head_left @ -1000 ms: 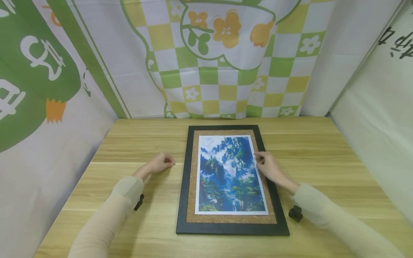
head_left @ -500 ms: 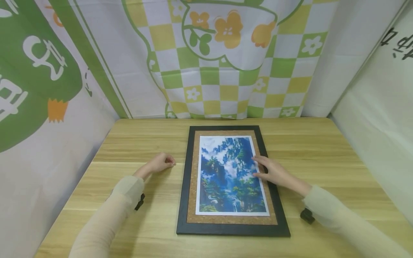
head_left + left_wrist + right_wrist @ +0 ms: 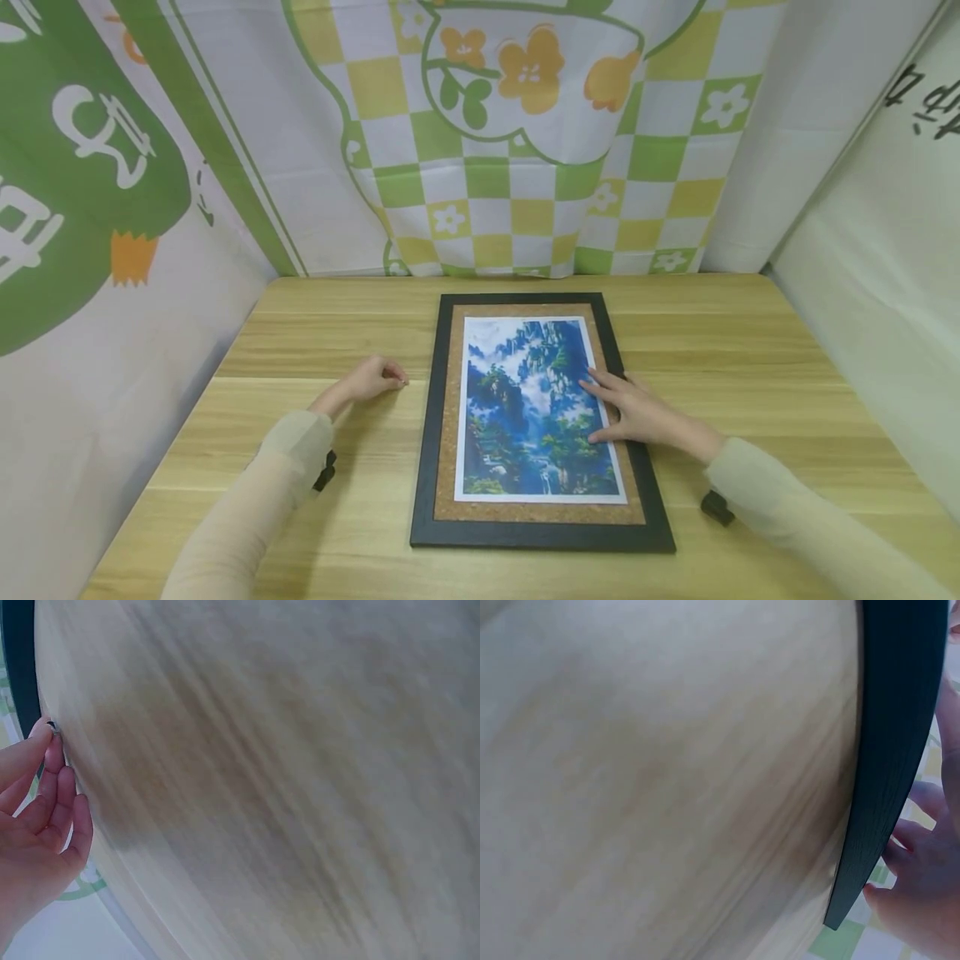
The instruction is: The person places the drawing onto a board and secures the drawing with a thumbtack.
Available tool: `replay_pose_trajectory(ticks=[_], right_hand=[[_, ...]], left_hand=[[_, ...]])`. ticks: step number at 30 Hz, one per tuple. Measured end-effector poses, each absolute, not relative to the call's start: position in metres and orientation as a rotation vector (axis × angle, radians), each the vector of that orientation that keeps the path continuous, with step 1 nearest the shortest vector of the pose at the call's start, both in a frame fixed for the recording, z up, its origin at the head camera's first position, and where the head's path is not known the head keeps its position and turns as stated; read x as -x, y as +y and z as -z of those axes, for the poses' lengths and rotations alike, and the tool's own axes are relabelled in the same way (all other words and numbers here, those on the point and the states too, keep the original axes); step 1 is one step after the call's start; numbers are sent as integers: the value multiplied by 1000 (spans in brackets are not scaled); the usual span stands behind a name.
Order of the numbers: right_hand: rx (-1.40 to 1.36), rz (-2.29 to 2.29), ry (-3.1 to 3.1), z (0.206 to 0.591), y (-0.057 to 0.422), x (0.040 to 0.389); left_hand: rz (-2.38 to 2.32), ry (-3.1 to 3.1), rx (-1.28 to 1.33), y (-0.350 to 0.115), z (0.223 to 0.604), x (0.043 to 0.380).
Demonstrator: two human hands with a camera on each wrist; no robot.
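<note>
A printed landscape picture [image 3: 517, 417] of blue mountains and waterfalls lies on a cork board [image 3: 525, 512] with a black frame [image 3: 542, 536]. My right hand [image 3: 641, 414] rests over the picture's right edge, fingers spread and fairly straight, fingertips on the paper. In the right wrist view the same hand is partly behind the dark frame edge [image 3: 892, 750]. To the left of the board, my left hand [image 3: 371, 379] pinches a tiny silvery piece [image 3: 53, 727] between thumb and forefinger, close over the wood. It is too small to tell its kind.
The board lies on a wood-grain table [image 3: 337, 321]. A patterned cloth [image 3: 525, 192] with checks and flowers hangs behind the far edge, and cloth walls [image 3: 885, 275] stand at both sides. Each forearm carries a small black wrist camera [image 3: 716, 507].
My right hand has moved down along the picture's right edge, and its fingers have gone from bent at the edge to spread over the paper. The left hand has stayed in place.
</note>
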State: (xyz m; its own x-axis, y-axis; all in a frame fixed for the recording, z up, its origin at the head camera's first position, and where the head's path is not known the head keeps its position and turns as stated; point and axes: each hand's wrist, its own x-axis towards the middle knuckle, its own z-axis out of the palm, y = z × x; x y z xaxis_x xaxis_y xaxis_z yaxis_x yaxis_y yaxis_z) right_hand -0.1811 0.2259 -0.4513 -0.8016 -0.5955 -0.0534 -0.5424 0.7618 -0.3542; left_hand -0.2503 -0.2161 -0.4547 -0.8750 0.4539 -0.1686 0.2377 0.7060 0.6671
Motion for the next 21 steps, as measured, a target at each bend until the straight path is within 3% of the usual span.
replay_pose_trajectory(ticks=[9,21], right_hand=[[914,480,2779,452,225,177],[941,498,2793,450,225,177]], left_hand=[[-1125,2592,-408,-202,441,261],[-1291,2573,-380,-129,420,289]])
